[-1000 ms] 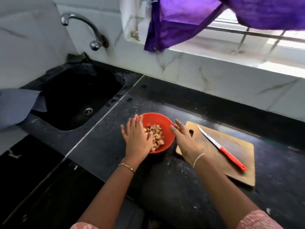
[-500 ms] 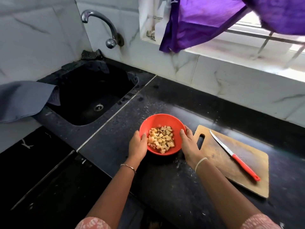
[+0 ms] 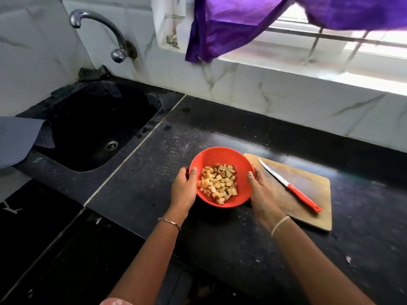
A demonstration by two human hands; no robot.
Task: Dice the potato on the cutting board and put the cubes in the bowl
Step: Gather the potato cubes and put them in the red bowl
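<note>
Far left: 1 grey cloth (image 3: 19, 142) draped over the edge of 1 sink (image 3: 88, 119), with 1 tap (image 3: 103, 31) above it. 1 purple cloth (image 3: 231, 25) hangs from the window.

Mid-frame on the desk (image 3: 176, 133): left grip (image 3: 184, 190) is closed on the left side of the bowl (image 3: 222, 154), thumb hooked over the rim and fingers hidden round the outside. There is 1 bowl, red, rim tipped a little toward the camera. I can't tell whether it sits on the desk or is lifted clear. The potato cubes (image 3: 218, 183) are all inside it, piled toward the near wall. They are too many and too overlapped for an exact count, dozens by the look of it.

Right grip (image 3: 262, 194) mirrors the left: closed on the bowl's right side, thumb on the rim. That makes 2 grips, both on the bowl.

Right: 1 cutting board (image 3: 308, 183) just beside the bowl, its left edge hidden behind bowl and hand. No potato shows on the part in view. 1 knife (image 3: 288, 187) with a red handle lies diagonally on the board, untouched.

Step, as I read it: dicing and transfer look finished, and this is final bowl handling. The next move calls for levelling the bowl so no cubes slide over the near rim, seating it flat on the desk, then releasing both grips.
</note>
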